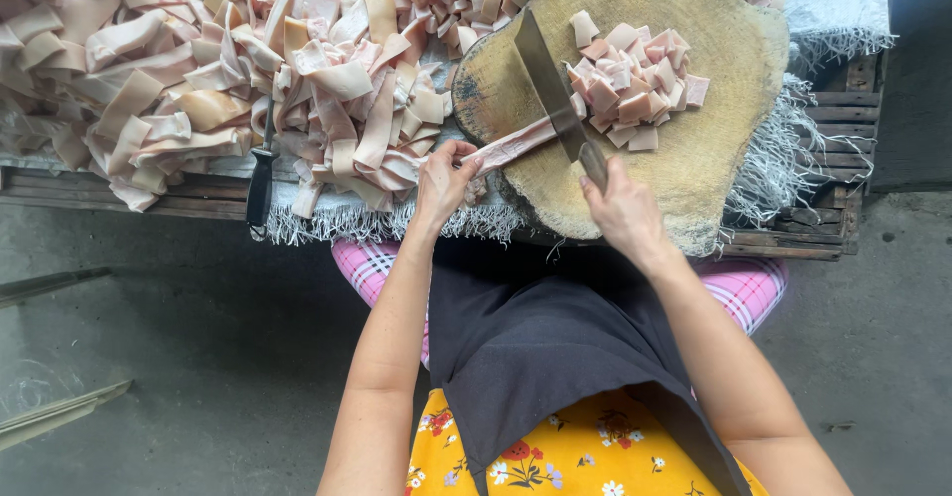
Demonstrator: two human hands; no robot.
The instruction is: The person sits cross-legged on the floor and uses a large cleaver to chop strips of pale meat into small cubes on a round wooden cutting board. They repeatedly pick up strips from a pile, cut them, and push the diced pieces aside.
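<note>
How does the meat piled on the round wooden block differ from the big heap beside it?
The pile on the block is small, squarish chunks; the heap on the bench is long, curling strips. The pile is far smaller than the heap. Both are pale pink with tan skin.

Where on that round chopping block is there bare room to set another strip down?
The round wooden block is bare on its near right, below the pile of cut pieces, and along its far edge. The cleaver, the strip and the left hand crowd its left.
</note>
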